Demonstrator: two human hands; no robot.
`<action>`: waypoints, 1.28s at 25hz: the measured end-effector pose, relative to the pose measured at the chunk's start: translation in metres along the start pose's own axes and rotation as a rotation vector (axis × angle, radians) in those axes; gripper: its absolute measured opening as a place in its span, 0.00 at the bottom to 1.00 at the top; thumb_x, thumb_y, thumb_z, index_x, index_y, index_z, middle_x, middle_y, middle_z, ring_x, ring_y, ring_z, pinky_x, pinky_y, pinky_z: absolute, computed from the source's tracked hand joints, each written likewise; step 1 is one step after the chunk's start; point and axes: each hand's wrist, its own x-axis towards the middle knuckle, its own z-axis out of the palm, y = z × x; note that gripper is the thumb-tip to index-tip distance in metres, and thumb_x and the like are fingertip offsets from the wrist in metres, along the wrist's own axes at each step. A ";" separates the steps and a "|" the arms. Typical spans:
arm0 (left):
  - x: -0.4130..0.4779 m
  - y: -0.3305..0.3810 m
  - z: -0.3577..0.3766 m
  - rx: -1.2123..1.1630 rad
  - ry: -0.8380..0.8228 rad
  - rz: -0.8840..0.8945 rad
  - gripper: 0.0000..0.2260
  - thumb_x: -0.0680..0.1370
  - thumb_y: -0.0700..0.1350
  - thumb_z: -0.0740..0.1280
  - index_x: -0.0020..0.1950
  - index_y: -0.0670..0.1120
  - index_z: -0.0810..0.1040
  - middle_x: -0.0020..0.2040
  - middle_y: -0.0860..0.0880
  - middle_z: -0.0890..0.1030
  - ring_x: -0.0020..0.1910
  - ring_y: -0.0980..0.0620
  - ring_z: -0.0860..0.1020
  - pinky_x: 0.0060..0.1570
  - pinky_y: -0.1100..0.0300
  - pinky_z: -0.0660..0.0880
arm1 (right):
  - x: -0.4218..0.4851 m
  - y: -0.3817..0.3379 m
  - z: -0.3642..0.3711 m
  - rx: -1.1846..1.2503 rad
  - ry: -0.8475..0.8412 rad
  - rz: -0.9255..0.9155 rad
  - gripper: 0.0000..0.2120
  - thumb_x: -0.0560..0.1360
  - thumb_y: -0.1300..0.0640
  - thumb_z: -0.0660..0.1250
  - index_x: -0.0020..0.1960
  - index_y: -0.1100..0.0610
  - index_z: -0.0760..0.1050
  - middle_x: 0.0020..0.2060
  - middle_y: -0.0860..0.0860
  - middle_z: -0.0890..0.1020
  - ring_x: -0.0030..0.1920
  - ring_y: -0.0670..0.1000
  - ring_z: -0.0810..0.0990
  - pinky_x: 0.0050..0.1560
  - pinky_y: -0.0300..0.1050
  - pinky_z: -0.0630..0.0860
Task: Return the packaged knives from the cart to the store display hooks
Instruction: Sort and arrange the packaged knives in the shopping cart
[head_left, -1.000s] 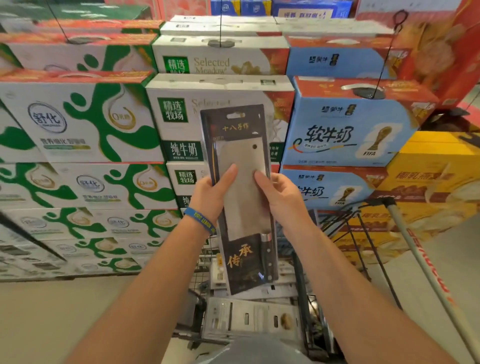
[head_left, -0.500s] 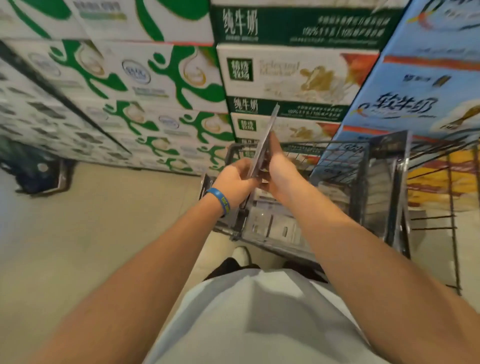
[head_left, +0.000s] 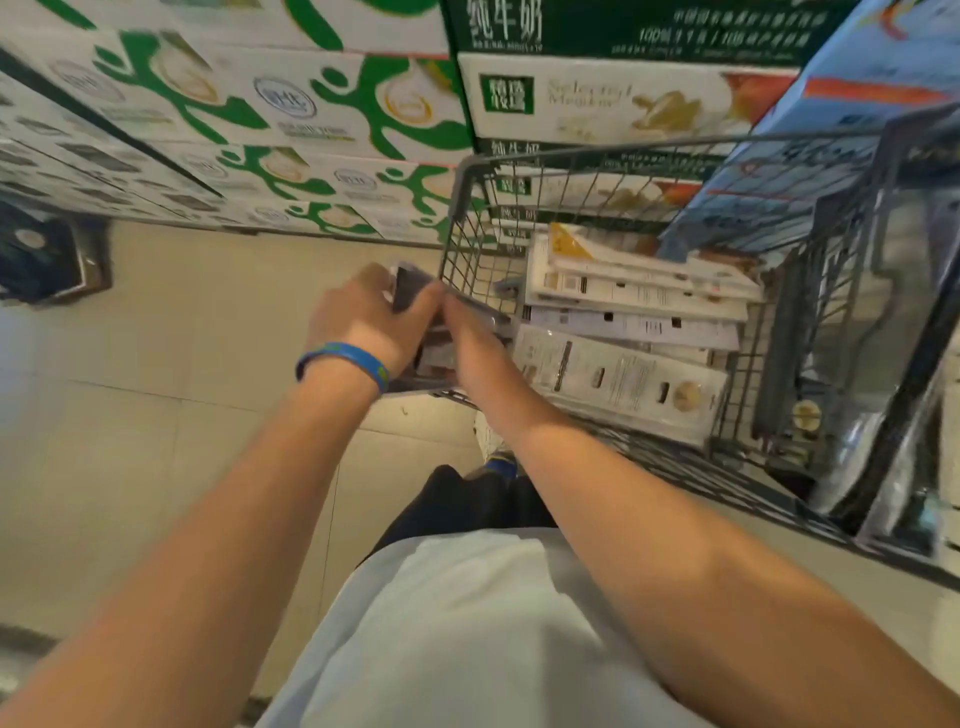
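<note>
Stacked milk cartons (head_left: 291, 104) wall the far side; beige tile floor (head_left: 156, 364) lies open left of the wire cart (head_left: 464, 208). Left hand (head_left: 358, 322) and right hand (head_left: 467, 338) both grip a dark packaged knife (head_left: 415, 291) at the cart's left rim, just beside white knife packs (head_left: 623, 364) lying inside

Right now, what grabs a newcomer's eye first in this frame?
The left hand and right hand meet at centre, gripping a dark knife package by the cart. To their right, white knife packages lie stacked in it; green-and-white milk cartons fill the top.
</note>
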 end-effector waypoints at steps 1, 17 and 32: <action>0.008 0.002 -0.008 0.098 0.063 0.075 0.23 0.74 0.64 0.66 0.59 0.48 0.77 0.52 0.44 0.84 0.52 0.40 0.80 0.43 0.56 0.70 | 0.002 0.000 0.004 -0.057 0.007 -0.048 0.36 0.79 0.29 0.50 0.78 0.49 0.67 0.75 0.51 0.73 0.76 0.54 0.68 0.76 0.61 0.62; 0.075 0.041 0.243 1.341 -0.289 0.545 0.23 0.82 0.46 0.56 0.76 0.41 0.63 0.73 0.34 0.66 0.69 0.31 0.65 0.67 0.31 0.59 | 0.065 0.099 -0.159 -0.832 0.069 0.160 0.19 0.86 0.46 0.57 0.70 0.55 0.75 0.64 0.56 0.80 0.56 0.53 0.78 0.52 0.45 0.70; 0.122 0.066 0.244 1.307 -0.357 0.352 0.13 0.80 0.43 0.60 0.62 0.40 0.75 0.57 0.38 0.77 0.57 0.38 0.74 0.59 0.40 0.69 | 0.158 0.107 -0.168 -1.050 -0.021 0.058 0.24 0.69 0.31 0.73 0.51 0.50 0.81 0.40 0.48 0.77 0.45 0.53 0.77 0.40 0.45 0.68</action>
